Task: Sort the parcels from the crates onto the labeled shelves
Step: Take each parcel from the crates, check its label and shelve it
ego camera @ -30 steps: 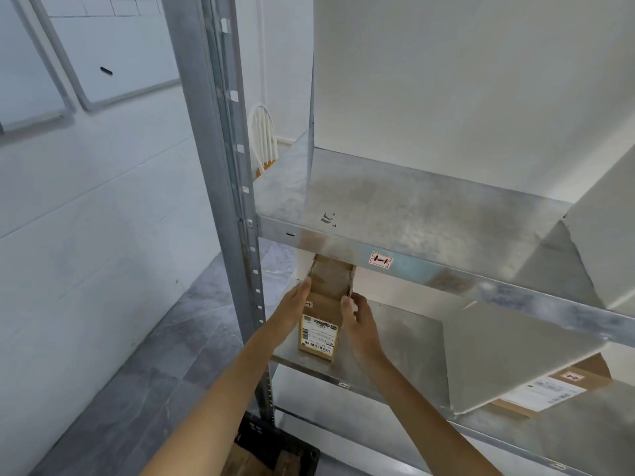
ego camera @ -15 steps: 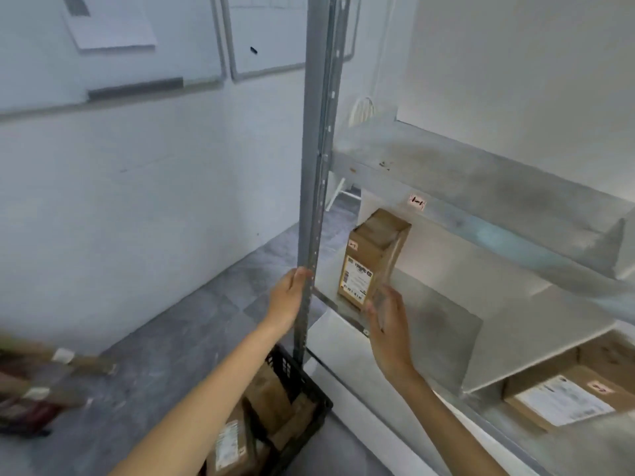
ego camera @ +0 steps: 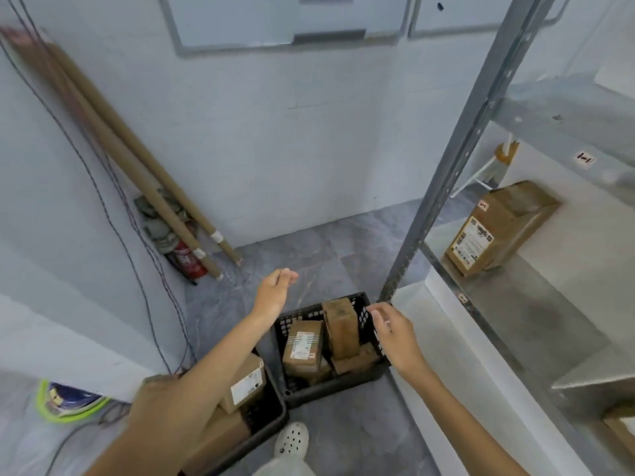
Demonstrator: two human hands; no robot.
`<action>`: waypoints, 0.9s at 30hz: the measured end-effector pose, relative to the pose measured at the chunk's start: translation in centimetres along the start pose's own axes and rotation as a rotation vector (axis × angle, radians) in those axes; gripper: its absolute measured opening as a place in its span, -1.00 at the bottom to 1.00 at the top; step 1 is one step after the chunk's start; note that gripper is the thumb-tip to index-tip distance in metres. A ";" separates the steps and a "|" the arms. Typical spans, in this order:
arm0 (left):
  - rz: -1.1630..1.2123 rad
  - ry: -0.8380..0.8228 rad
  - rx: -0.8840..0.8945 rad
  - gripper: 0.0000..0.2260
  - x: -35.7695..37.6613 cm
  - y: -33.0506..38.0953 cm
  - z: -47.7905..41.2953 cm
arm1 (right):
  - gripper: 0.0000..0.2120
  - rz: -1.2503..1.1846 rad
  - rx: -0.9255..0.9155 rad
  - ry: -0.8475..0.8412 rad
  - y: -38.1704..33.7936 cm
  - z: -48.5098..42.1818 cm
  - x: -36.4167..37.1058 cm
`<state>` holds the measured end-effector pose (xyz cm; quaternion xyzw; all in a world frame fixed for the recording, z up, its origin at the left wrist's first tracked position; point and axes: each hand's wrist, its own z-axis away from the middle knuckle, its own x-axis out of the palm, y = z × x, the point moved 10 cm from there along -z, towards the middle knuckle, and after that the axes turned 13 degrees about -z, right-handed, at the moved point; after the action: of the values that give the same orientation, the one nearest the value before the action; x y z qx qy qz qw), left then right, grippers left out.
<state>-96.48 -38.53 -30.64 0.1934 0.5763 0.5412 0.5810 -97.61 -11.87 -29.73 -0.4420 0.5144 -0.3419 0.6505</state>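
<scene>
Black crates [ego camera: 299, 317] x2, parcels [ego camera: 304, 348] inside; 1 parcel [ego camera: 494, 231] on shelf [ego camera: 536, 321].

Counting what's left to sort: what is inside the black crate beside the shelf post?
The black crate holds a labelled parcel, a taller brown parcel standing beside it, and more cardboard beneath them; how many lie underneath is covered.

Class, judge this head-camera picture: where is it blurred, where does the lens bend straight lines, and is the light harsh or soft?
Head view: motion blur smears the right hand and the upper ends of the cardboard tubes; wide-angle distortion tilts the shelf upright; light is soft, with no glare or hard shadows.
</scene>
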 end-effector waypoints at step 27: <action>-0.258 -0.295 -0.369 -0.74 7.3 -27.6 -13.3 | -0.71 0.017 0.683 -0.149 25.8 -10.3 19.7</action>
<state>-98.81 -47.03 -60.93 0.0860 0.3971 0.5247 0.7481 -103.24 -22.22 -61.71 -0.2184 0.3250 -0.4556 0.7994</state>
